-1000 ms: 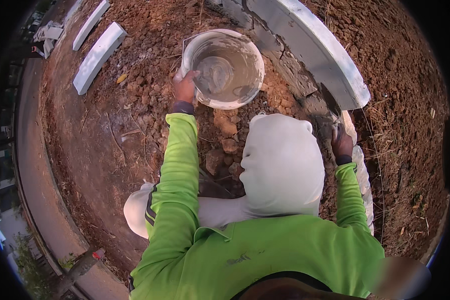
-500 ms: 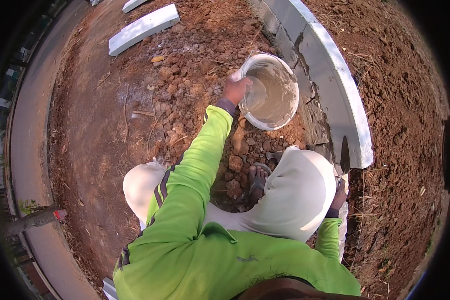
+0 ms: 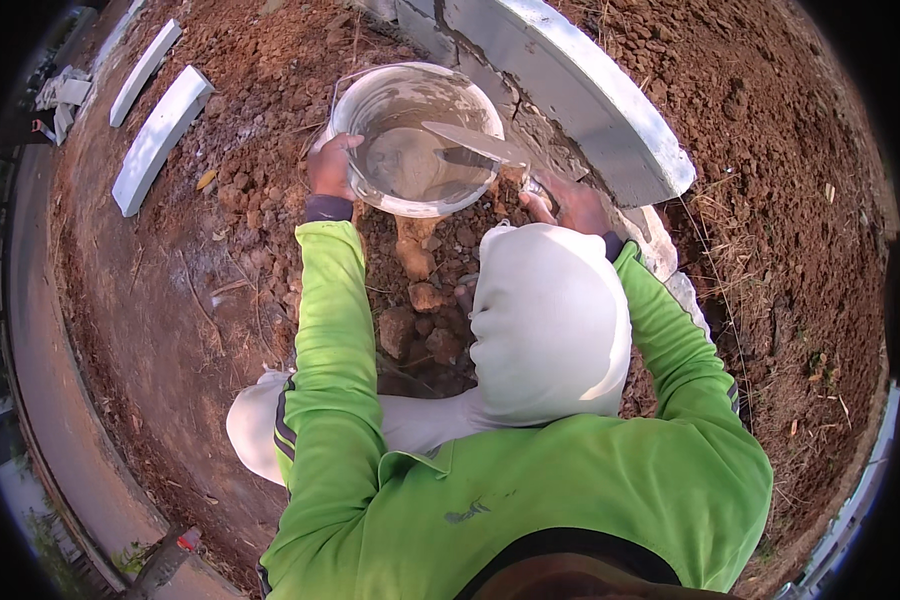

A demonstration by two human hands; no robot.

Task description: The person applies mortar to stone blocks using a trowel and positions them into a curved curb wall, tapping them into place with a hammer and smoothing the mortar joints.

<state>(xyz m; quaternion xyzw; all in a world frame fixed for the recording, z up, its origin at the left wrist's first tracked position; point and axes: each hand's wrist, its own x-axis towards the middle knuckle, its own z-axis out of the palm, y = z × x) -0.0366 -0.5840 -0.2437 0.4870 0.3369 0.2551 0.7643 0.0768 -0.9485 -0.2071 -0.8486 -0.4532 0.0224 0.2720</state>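
My left hand (image 3: 332, 168) grips the left rim of a white bucket (image 3: 422, 209). Its inner wall is smeared with grey mortar, and more wet mortar (image 3: 402, 165) lies at the bottom. In my right hand (image 3: 568, 204) is a pointing trowel (image 3: 490, 146), held by its handle, the blade reaching over the bucket's right rim into the opening. The bucket tilts toward me above the rubble. Just beyond my right hand runs a row of pale concrete kerb blocks (image 3: 610, 125) with mortar along its lower face.
Two loose kerb blocks (image 3: 160, 142) (image 3: 146, 72) lie on the dirt at the far left. Reddish clods and stones (image 3: 397, 332) cover the ground before my knees. Loose soil (image 3: 770, 200) banks up right of the kerb. A paved road (image 3: 60, 380) runs along the left.
My right hand has come up from beside my knee and brought the trowel to the bucket. The view has turned, and the bucket now tilts with my left hand still on its rim.
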